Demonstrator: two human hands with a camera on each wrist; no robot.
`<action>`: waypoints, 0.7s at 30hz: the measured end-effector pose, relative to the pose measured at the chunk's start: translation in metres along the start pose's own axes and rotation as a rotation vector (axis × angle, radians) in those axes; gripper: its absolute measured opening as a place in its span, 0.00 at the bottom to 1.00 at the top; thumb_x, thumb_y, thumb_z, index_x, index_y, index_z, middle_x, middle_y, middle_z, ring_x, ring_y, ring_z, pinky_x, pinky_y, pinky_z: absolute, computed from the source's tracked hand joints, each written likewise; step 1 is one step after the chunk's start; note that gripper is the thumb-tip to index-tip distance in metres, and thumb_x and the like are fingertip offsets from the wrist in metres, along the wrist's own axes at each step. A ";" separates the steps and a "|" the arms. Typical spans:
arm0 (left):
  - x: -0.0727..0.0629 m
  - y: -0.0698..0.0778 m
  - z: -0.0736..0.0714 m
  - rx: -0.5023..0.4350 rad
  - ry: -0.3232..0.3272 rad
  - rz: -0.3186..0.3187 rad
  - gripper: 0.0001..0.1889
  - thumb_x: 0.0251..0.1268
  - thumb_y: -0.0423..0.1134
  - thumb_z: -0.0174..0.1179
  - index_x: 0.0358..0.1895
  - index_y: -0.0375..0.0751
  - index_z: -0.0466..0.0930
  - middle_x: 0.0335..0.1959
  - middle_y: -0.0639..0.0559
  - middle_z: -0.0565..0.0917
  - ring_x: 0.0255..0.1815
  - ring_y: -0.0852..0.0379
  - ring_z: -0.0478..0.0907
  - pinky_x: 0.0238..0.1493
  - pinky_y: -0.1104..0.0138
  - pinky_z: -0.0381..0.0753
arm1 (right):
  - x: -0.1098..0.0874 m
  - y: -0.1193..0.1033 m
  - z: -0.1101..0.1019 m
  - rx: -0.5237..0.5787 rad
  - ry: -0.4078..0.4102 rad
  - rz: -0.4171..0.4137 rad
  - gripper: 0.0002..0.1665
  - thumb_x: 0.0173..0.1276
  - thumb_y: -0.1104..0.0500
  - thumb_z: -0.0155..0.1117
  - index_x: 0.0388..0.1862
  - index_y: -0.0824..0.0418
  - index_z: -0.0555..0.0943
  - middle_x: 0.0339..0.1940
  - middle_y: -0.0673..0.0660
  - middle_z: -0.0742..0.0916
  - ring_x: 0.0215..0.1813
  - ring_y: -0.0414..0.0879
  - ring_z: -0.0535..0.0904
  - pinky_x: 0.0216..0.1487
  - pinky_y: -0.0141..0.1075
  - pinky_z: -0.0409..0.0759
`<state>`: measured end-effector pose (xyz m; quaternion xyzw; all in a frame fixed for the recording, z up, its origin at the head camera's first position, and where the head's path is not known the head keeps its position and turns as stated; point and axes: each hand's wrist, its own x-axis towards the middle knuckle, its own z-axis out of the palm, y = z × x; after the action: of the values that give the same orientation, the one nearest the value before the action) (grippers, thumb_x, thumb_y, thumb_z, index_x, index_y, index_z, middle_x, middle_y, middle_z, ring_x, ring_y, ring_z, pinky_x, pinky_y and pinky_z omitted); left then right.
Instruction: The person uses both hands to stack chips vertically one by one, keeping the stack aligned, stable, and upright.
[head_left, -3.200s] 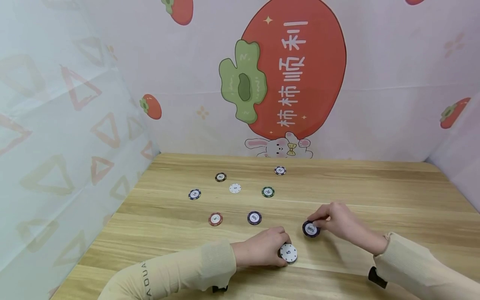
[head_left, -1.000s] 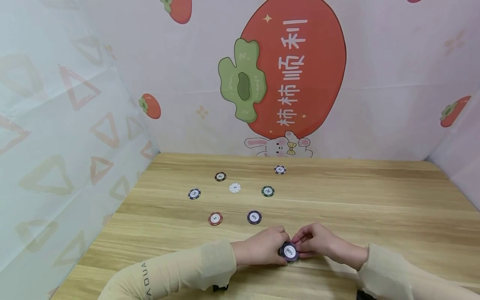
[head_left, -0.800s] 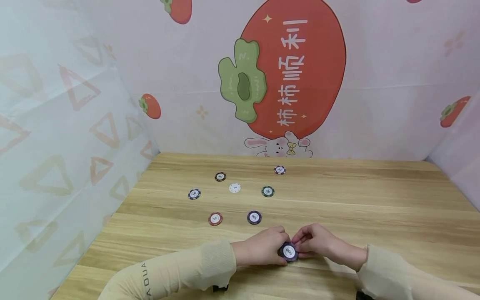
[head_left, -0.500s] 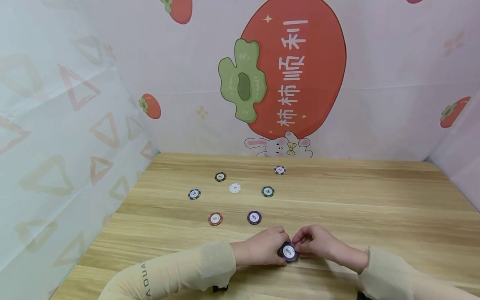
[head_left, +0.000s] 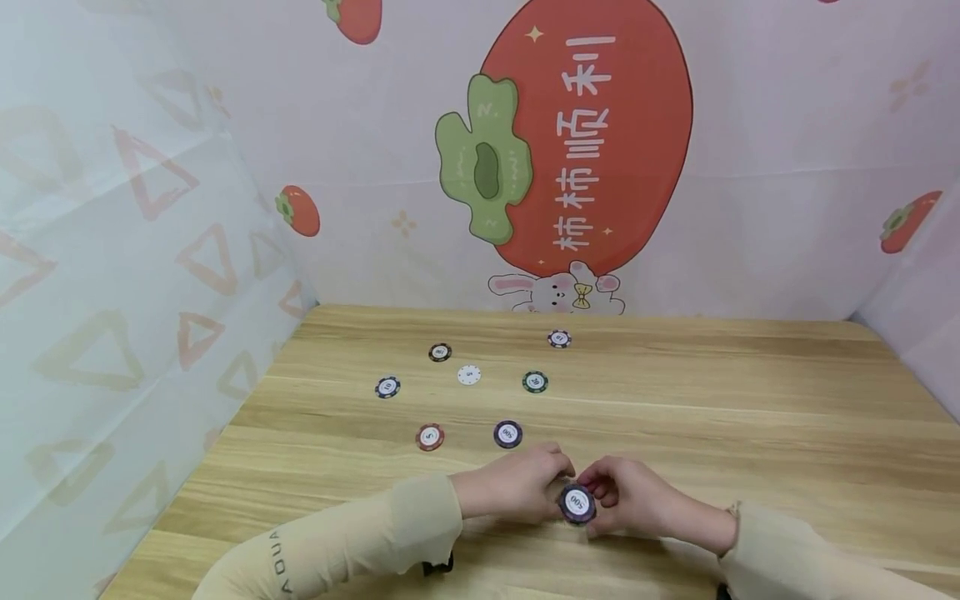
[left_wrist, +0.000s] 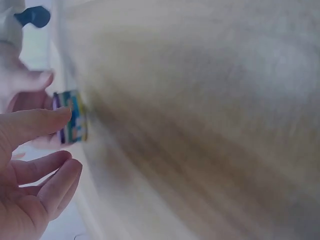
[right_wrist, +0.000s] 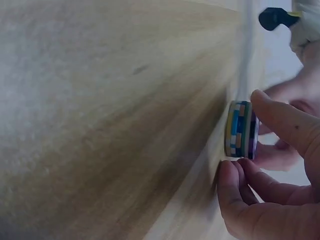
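A short stack of poker chips (head_left: 577,504) stands on the wooden table between both hands, a dark purple-edged 500 chip on top. Side on, the right wrist view shows the stack's (right_wrist: 241,129) banded, multicoloured edges. My right hand (head_left: 637,498) grips it from the right, thumb at the near side and curled fingers at the far side. To its left is my left hand (head_left: 517,483), its thumb and fingers spread apart. In the left wrist view, that hand's thumb overlaps the stack (left_wrist: 79,122) while its other fingers (left_wrist: 62,187) sit away from it.
Beyond the hands, single chips lie flat on the table (head_left: 712,375): a purple 500 (head_left: 507,434), a red one (head_left: 430,437), a green 20 (head_left: 535,382), a white 5 (head_left: 468,375) and several more. Printed cloth walls (head_left: 787,233) rise behind and beside the table.
My right hand brought a 500 chip leftward onto the white-topped stack and let it settle there. Since then my left hand has loosened and drawn back slightly left, while the right has closed round the stack.
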<state>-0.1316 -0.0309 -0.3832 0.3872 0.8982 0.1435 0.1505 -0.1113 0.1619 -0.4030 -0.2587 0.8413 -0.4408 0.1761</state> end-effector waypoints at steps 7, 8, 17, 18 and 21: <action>0.004 -0.010 -0.019 0.054 0.054 -0.029 0.22 0.47 0.38 0.68 0.49 0.40 0.77 0.41 0.54 0.77 0.38 0.64 0.74 0.39 0.77 0.72 | -0.001 0.001 0.005 -0.100 0.059 -0.069 0.28 0.38 0.59 0.78 0.40 0.67 0.79 0.33 0.50 0.79 0.34 0.35 0.74 0.33 0.29 0.77; 0.004 -0.012 -0.022 0.071 0.062 -0.027 0.22 0.47 0.37 0.67 0.49 0.40 0.77 0.41 0.54 0.77 0.39 0.64 0.74 0.40 0.77 0.72 | -0.001 0.001 0.005 -0.113 0.066 -0.072 0.29 0.37 0.59 0.78 0.40 0.67 0.79 0.32 0.50 0.78 0.34 0.35 0.74 0.33 0.29 0.77; 0.008 -0.036 -0.043 0.212 0.070 0.003 0.21 0.54 0.37 0.63 0.53 0.38 0.74 0.48 0.50 0.77 0.48 0.58 0.75 0.50 0.70 0.72 | 0.002 -0.001 0.012 -0.184 0.101 -0.072 0.30 0.33 0.59 0.79 0.40 0.65 0.79 0.33 0.48 0.77 0.33 0.35 0.71 0.32 0.28 0.73; 0.009 -0.039 -0.043 0.224 0.066 0.008 0.20 0.54 0.37 0.63 0.52 0.38 0.74 0.48 0.49 0.78 0.46 0.58 0.75 0.49 0.70 0.72 | 0.002 -0.002 0.012 -0.187 0.104 -0.071 0.30 0.33 0.59 0.79 0.40 0.64 0.79 0.33 0.48 0.77 0.34 0.35 0.71 0.32 0.28 0.73; 0.009 -0.046 -0.043 0.256 0.054 0.015 0.19 0.54 0.35 0.62 0.52 0.38 0.75 0.46 0.49 0.78 0.44 0.59 0.75 0.47 0.71 0.73 | 0.003 -0.001 0.014 -0.195 0.113 -0.066 0.29 0.33 0.60 0.79 0.39 0.63 0.79 0.34 0.48 0.77 0.35 0.36 0.71 0.33 0.28 0.74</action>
<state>-0.1841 -0.0608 -0.3625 0.4057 0.9101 0.0392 0.0748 -0.1061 0.1506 -0.4097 -0.2770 0.8798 -0.3762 0.0878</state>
